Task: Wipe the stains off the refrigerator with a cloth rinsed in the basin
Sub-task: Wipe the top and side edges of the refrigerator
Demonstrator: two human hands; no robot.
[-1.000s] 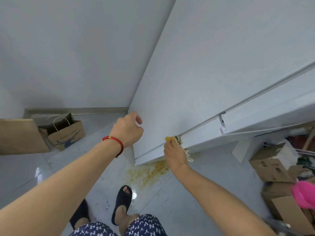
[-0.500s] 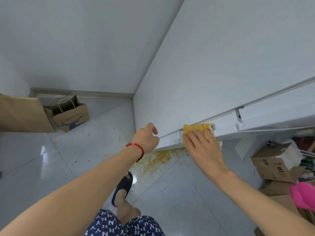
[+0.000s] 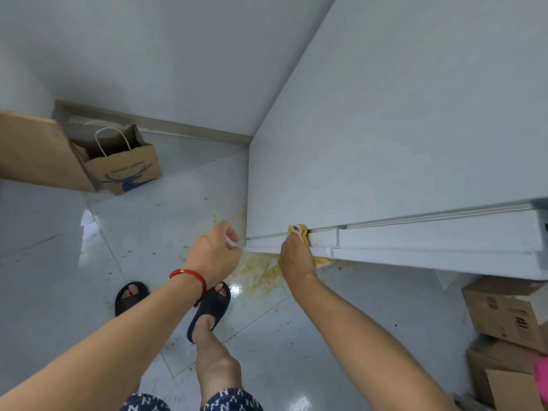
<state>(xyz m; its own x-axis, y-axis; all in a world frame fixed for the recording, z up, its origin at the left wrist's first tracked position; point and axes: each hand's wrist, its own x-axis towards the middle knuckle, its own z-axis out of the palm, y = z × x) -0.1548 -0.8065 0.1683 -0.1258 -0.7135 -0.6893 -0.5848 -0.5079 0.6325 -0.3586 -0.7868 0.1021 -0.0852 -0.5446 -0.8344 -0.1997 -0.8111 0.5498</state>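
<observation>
The white refrigerator (image 3: pixel 385 137) fills the right side of the view, its door edge and seal running along the bottom. My right hand (image 3: pixel 295 256) grips a yellow cloth (image 3: pixel 302 232) and presses it into the groove near the fridge's lower left corner. My left hand (image 3: pixel 215 252), with a red bracelet on the wrist, sits beside that corner with its fingers loosely curled; whether it touches the edge is unclear. A yellow stain (image 3: pixel 261 271) spreads on the floor under the corner. No basin is in view.
A brown paper bag (image 3: pixel 124 167) and a flat cardboard sheet (image 3: pixel 35 152) stand at the back left by the wall. Cardboard boxes (image 3: pixel 510 312) are stacked at the right, with something pink (image 3: pixel 542 375) at the edge. My feet in dark slippers (image 3: pixel 212 307) stand on the glossy tiles.
My right hand has bunched the cloth and slid left along the groove toward the corner. My left hand stays by the fridge corner. The view has tilted down.
</observation>
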